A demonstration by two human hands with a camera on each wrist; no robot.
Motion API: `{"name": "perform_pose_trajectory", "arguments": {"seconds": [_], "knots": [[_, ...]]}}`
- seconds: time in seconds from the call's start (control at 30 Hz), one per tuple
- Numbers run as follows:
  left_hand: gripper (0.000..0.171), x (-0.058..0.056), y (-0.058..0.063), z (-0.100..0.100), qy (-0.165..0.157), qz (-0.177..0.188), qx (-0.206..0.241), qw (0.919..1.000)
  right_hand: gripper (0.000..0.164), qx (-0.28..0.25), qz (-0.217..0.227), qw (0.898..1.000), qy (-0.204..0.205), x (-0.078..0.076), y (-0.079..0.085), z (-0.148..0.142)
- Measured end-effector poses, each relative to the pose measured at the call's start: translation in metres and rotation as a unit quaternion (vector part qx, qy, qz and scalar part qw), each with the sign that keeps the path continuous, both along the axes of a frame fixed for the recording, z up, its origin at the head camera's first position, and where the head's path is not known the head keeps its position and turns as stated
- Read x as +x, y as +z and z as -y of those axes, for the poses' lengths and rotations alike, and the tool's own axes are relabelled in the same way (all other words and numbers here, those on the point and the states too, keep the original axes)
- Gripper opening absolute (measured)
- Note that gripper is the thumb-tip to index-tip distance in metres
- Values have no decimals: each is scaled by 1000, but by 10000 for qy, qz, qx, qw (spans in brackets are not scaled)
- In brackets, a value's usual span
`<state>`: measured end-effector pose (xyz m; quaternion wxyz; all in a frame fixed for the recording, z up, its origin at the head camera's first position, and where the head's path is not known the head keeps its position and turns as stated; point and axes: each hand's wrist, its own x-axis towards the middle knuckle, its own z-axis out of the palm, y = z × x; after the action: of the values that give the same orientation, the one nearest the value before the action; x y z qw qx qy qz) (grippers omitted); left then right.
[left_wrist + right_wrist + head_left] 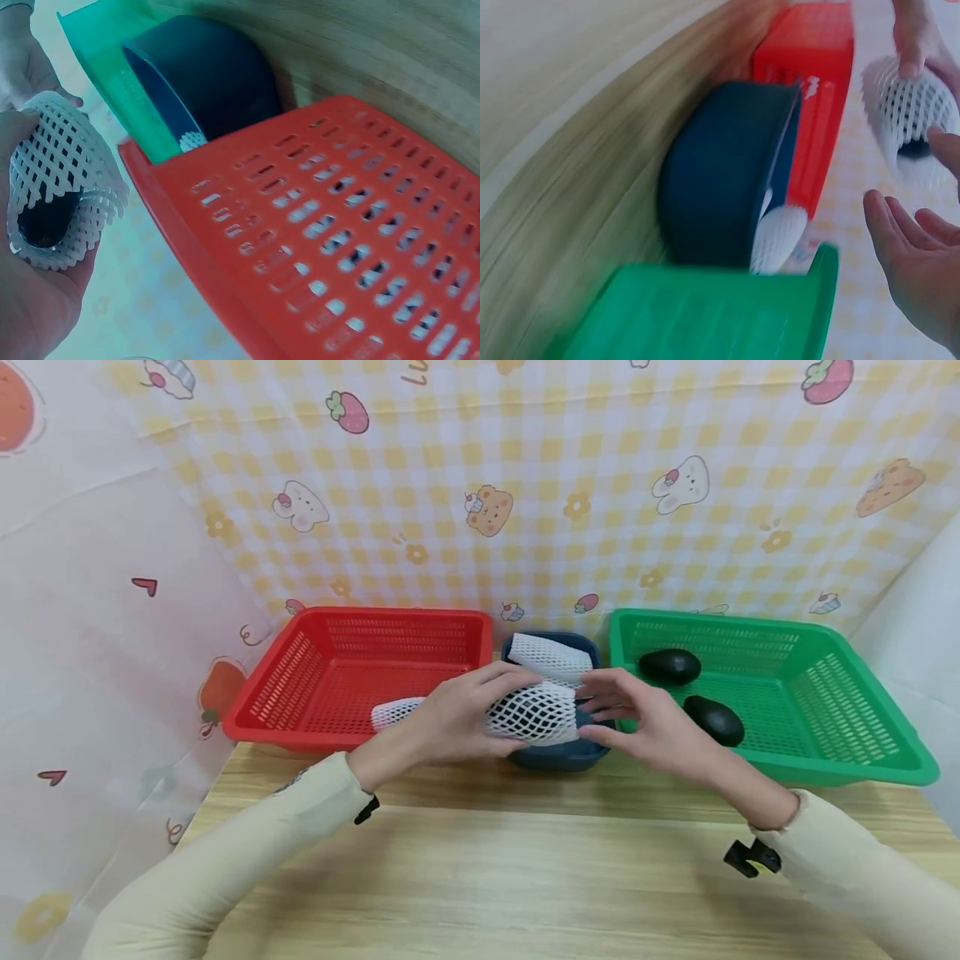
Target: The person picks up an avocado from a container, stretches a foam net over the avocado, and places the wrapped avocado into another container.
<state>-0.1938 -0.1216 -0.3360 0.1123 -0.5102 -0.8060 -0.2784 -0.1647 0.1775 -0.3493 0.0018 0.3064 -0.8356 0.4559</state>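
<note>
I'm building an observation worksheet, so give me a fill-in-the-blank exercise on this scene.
In the head view, ____ dark fruits show in the green basket.
The blue bin stands ____ the red basket and the green basket.
One white foam net is gripped by the person's ____ hand.
Missing words: two; between; left.

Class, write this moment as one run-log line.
left hand: holds netted fruit | right hand: beside it, gripping nothing | green basket: two dark fruits | blue tub: white net

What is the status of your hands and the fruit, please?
Left hand gripping white net around dark fruit. Right hand open beside net, contact unclear. No obstruction seen between right hand and net.
</note>
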Motion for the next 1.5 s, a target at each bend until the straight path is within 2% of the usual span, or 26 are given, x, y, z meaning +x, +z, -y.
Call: {"name": "perform_pose_trajectory", "arguments": {"seconds": [0.2, 0.33, 0.5, 0.7, 0.83, 1.03, 1.13, 1.37, 1.5], "knots": [[83, -1, -1, 10, 171, -30, -169, 9997, 38, 908, -978, 9899, -475, -3, -2, -27], [84, -1, 0, 16, 303, 16, -275, 9992, 33, 1437, -1210, 9803, -605, -4, -3, -37], [82, 0, 1, 22, 325, 145, -317, 9989, 24, 1883, -801, 9773, -555, -4, -3, -44], [83, 1, 6, 33, 402, 550, -315, 9972, 14, 2180, -211, 9751, -344, -4, -2, -47], [84, 0, 11, 42, 576, 720, -414, 9949, 14, 2324, -147, 9723, -219, -4, 0, -46], [83, -7, 19, 55, 749, 705, -512, 9934, 17, 2498, -23, 9682, -151, -4, 2, -43], [82, -11, 24, 62, 935, 683, -562, 9917, 18, 2522, -24, 9676, -130, -5, 2, -43], [81, -18, 29, 80, 1471, 817, -786, 9826, 18, 2524, -33, 9675, -130, -5, 3, -43], [84, -21, 30, 88, 1642, 912, -1007, 9770, 18, 2556, -20, 9667, -122, -5, 4, -43]]}}
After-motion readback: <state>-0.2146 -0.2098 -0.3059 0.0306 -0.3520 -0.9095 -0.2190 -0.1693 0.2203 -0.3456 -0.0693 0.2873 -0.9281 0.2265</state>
